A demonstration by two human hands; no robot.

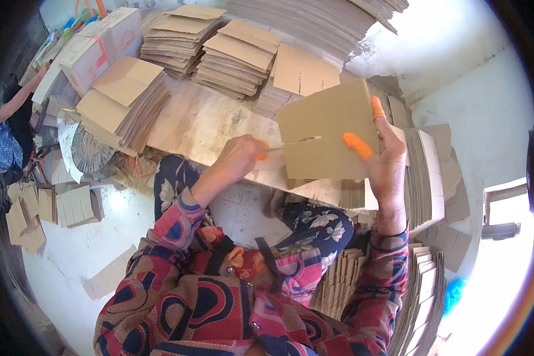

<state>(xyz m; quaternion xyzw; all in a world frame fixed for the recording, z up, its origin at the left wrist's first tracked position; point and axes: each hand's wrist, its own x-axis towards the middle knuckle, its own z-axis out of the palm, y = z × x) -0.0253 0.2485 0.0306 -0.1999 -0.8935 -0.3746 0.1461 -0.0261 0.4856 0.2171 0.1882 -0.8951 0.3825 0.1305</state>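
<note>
My right hand [387,160] grips a brown cardboard sheet [320,118] by its right side, thumb on its face and a finger along the edge. Orange covers sit on that thumb and fingertip. One narrow slot [305,140] runs inward from the sheet's left edge. At that edge my left hand [238,157] is closed in a pinch, with an orange cover on a fingertip. Something thin and pale reaches from its fingertips toward the slot; whether it is a tool or a cardboard strip I cannot make out.
Beneath the sheet is a low wooden board [190,127]. Cardboard stacks [234,56] line its far side, and another stack [121,101] stands left. More slotted sheets [424,178] stand at right. A person's arm [24,98] shows beside a carton [101,47] at far left.
</note>
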